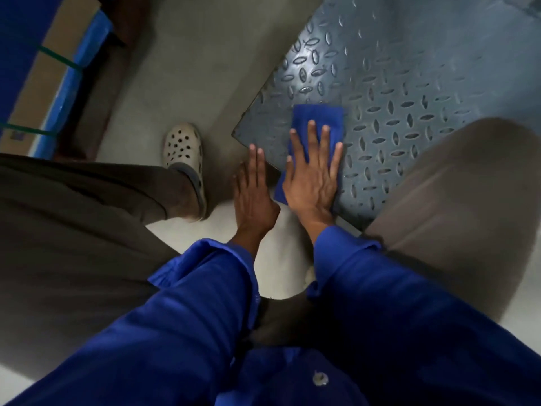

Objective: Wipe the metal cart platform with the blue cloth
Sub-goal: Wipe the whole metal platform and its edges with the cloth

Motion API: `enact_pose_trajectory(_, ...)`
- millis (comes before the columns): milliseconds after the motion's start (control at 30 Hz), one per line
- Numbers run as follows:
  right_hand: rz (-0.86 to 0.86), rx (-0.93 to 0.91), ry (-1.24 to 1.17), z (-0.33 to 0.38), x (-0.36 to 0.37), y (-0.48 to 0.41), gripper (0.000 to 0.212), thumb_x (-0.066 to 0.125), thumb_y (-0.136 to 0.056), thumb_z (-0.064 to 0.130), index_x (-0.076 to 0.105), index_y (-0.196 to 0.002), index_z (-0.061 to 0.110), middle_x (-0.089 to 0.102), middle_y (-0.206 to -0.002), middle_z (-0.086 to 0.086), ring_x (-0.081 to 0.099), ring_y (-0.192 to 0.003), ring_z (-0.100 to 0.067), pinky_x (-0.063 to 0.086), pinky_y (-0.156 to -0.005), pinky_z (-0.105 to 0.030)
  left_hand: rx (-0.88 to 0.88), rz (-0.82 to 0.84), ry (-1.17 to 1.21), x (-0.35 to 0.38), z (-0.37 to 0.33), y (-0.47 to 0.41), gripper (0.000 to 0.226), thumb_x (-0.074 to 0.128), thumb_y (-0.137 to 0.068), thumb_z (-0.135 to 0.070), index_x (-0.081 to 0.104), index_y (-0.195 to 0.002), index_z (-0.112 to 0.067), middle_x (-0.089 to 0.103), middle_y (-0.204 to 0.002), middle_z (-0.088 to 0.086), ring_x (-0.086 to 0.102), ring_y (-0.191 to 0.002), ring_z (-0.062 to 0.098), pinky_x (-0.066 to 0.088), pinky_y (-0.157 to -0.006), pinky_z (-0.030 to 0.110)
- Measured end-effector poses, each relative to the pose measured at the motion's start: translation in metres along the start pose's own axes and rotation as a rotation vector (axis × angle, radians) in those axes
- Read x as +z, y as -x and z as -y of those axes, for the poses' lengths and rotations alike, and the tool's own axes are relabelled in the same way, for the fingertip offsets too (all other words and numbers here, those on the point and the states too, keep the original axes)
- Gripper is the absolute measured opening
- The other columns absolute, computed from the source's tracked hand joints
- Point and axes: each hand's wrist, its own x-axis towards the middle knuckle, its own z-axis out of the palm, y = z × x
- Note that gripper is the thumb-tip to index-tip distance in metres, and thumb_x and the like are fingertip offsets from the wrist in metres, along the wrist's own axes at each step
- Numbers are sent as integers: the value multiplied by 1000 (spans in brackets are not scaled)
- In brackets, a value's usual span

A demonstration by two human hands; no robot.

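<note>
The platform (409,83), a dark plate with a raised diamond tread, fills the upper right of the frame, and its near corner points toward the centre. The cloth (317,115) lies folded on that corner, just inside the edge, with its lower end hanging a little over the rim.

The right hand (311,183) lies flat on the cloth, fingers straight and slightly spread, palm pressing down; it is not curled round the fabric. The left hand (254,194) is just beside it to the left, also open with straight fingers held together. Its fingertips reach the platform's edge near the corner, apart from the cloth. Both arms wear blue sleeves.

A grey knee (453,200) sits at right over the platform. At centre left a perforated pale shoe (183,148) stands on the concrete floor (190,54). A cardboard box (35,92) with green straps is in the upper left.
</note>
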Motion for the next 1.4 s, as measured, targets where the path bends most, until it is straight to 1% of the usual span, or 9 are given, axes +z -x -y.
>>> enact_pose_trajectory(133, 113, -324, -32, -14, -11, -57, 60, 31, -112, 44, 21, -170, 34, 7, -181, 0, 1, -168, -30, 3, -135, -56, 38, 44, -61, -4, 12, -4, 125, 70, -74, -2, -9, -169, -20, -20, -177, -3, 25, -159, 33, 36, -122, 57)
enact_pose_trajectory(233, 148, -383, 44, -37, -25, -105, 61, 29, -112, 48, 16, -171, 37, 3, -181, 0, -2, -168, -32, 3, -135, -58, 51, 31, -54, -8, 12, -4, 123, 66, -74, 2, -9, -170, -21, -19, -177, -4, 37, -152, 33, 46, -113, 55)
enact_pose_trajectory(467, 164, -706, 104, -4, -10, -36, 62, 32, -113, 39, 17, -172, 27, 9, -181, -3, 4, -168, -27, 10, -136, -54, 22, 88, 8, -8, 16, 0, 111, 66, -84, -5, -2, -169, -17, -3, -179, 5, 33, -156, 34, 42, -118, 55)
enact_pose_trajectory(767, 37, -362, 101, -22, -27, -107, 60, 26, -114, 47, 19, -171, 28, 10, -181, -5, 5, -168, -31, 9, -135, -57, 74, 87, -58, -17, 21, -3, 120, 60, -74, 4, -8, -170, -20, -18, -177, -6, 31, -157, 38, 47, -111, 49)
enact_pose_trajectory(967, 178, -923, 127, -5, -17, -97, 57, 27, -115, 44, 22, -170, 31, 15, -180, 3, 8, -168, -26, 7, -136, -54, 116, 86, -67, -18, 27, -3, 119, 64, -73, -1, -4, -170, -17, -11, -179, 0, 28, -158, 37, 36, -122, 52)
enact_pose_trajectory(1067, 149, -873, 125, -14, -23, -137, 57, 26, -114, 46, 22, -170, 34, 14, -180, 3, 5, -168, -28, 3, -136, -55, 135, 49, -125, -20, 24, -4, 115, 62, -77, -7, -5, -170, -14, -12, -179, 4, -3, -166, 29, 13, -133, 52)
enact_pose_trajectory(1167, 93, -667, 123, -10, -29, -140, 59, 28, -114, 45, 23, -170, 30, 12, -181, -2, 4, -168, -31, 3, -135, -58, 180, 37, -118, -24, 18, -10, 111, 61, -79, -18, -3, -170, -9, -11, -178, 9, -11, -165, 26, 5, -135, 48)
enact_pose_trajectory(1333, 212, -1088, 186, -32, -29, -138, 58, 25, -115, 49, 22, -170, 31, 13, -180, -1, 4, -168, -27, 2, -136, -50, 249, 74, -135, -26, 16, -15, 118, 67, -75, -20, -2, -169, -7, -10, -178, 10, -11, -165, 25, 2, -135, 45)
enact_pose_trajectory(1400, 161, -948, 141, -40, -33, -150, 58, 29, -115, 48, 26, -169, 30, 15, -180, -3, 5, -168, -29, 9, -136, -53, 254, 77, -116, -26, 16, -14, 119, 68, -73, -18, -2, -169, -7, -10, -178, 10, -12, -165, 25, 3, -135, 45)
